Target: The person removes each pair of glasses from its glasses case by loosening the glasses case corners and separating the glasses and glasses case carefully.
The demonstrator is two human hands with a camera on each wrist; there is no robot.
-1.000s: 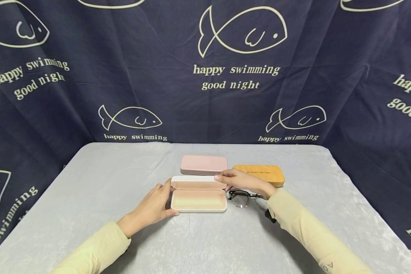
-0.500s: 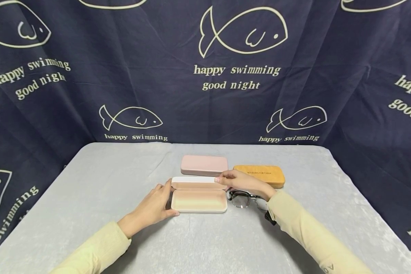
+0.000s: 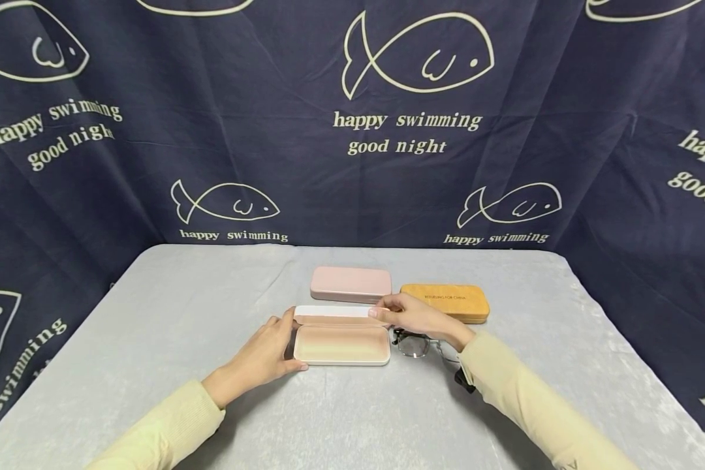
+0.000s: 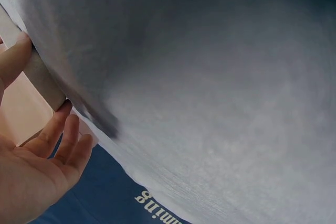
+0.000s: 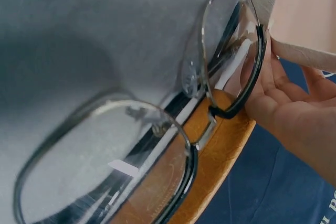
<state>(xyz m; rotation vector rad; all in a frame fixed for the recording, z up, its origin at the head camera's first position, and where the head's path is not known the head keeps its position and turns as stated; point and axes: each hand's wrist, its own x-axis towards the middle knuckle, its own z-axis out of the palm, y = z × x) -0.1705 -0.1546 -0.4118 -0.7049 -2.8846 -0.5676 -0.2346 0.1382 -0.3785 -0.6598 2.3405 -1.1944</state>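
A white glasses case (image 3: 342, 363) with a peach lining stands open on the table, its lid (image 3: 335, 311) raised along the far side. My left hand (image 3: 258, 352) grips the case's left end, thumb at the near corner and fingers toward the back. In the left wrist view, thumb and fingers span that end of the case (image 4: 44, 80). My right hand (image 3: 420, 316) holds the lid's right end, thumb on its white outside. Right of the case lie black-rimmed eyeglasses (image 3: 413, 356), partly hidden by the right wrist; their lenses fill much of the right wrist view.
Behind the white case lies a closed pink glasses case (image 3: 350, 282). A closed mustard-yellow case (image 3: 452, 300) with dark lettering sits to the right, beyond the right hand. Pale grey cloth covers the table (image 3: 211, 294), and a navy fish-print curtain (image 3: 305, 163) hangs around it.
The lid has tilted slightly toward the near side, showing more of its white outside and less lining. My right thumb has come down a little with it; the left hand stays put.
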